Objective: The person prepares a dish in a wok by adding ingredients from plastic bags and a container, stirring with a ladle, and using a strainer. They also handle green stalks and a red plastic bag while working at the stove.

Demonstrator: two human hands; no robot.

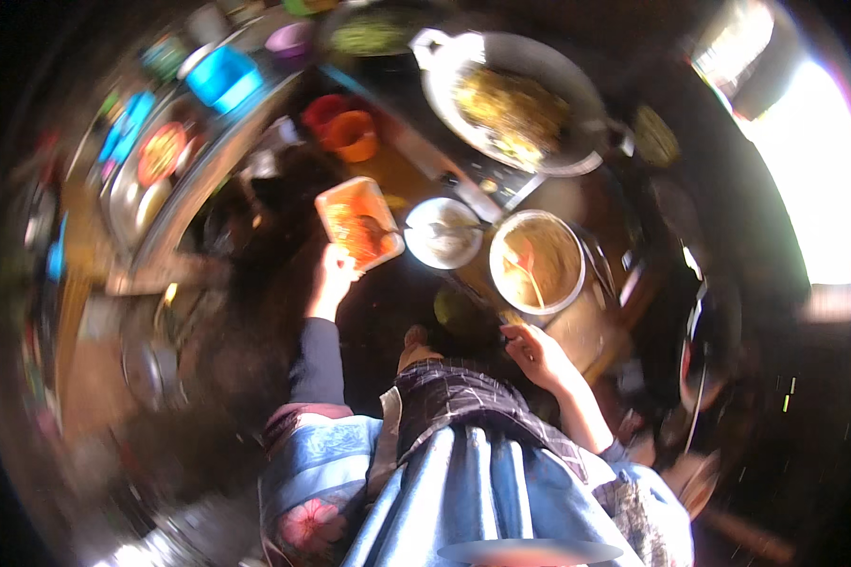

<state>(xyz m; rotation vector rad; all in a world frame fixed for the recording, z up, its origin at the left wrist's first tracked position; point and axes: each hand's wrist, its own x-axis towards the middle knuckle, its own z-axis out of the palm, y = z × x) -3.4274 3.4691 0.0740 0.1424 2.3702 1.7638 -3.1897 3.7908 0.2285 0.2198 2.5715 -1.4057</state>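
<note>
My left hand grips the near edge of a rectangular plastic tub with a pale rim. Orange-red food lies in the tub, and a dark utensil seems to rest in it. Just right of the tub is a small round bowl with something pale inside. A round pot of tan batter-like mix stands further right, with a light-handled spoon in it. My right hand hangs below this pot, its fingers loosely bent. Blur hides whether the fingertips touch the small yellowish thing just beyond them.
A large metal wok with yellow-brown food sits on a dark stove at the back. Orange and red plastic containers stand left of it. A counter at the far left bears a blue container and a metal basin.
</note>
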